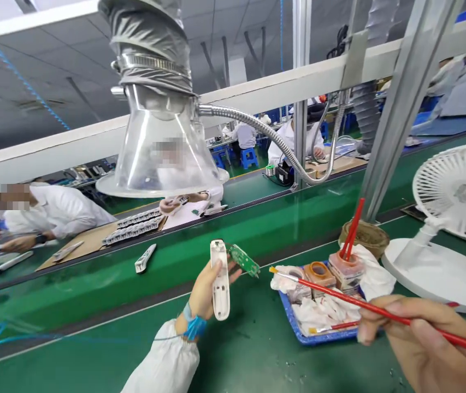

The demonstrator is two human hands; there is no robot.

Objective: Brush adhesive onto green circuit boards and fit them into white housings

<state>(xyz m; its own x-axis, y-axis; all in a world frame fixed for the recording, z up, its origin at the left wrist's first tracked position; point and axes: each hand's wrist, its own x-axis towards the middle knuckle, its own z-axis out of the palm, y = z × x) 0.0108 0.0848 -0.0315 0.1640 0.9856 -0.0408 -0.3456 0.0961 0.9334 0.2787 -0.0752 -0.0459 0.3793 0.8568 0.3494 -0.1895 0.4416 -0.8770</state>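
My left hand is closed on a long white plastic housing, its thumb lying on the housing's face. A green circuit board sticks out to the right beside that housing, at the fingertips; whether wires join the two I cannot tell. Between the fingers of my right hand is a thin red paintbrush, its yellow bristles pointing left toward the board and apart from it. Under the brush stands a blue tray with small jars, crumpled white tissue and a second brush.
A white fan stands at the right, near a brown round container. Overhead hangs a clear extraction hood. Beyond my bench runs a green conveyor belt carrying a white device. Several people in white work opposite.
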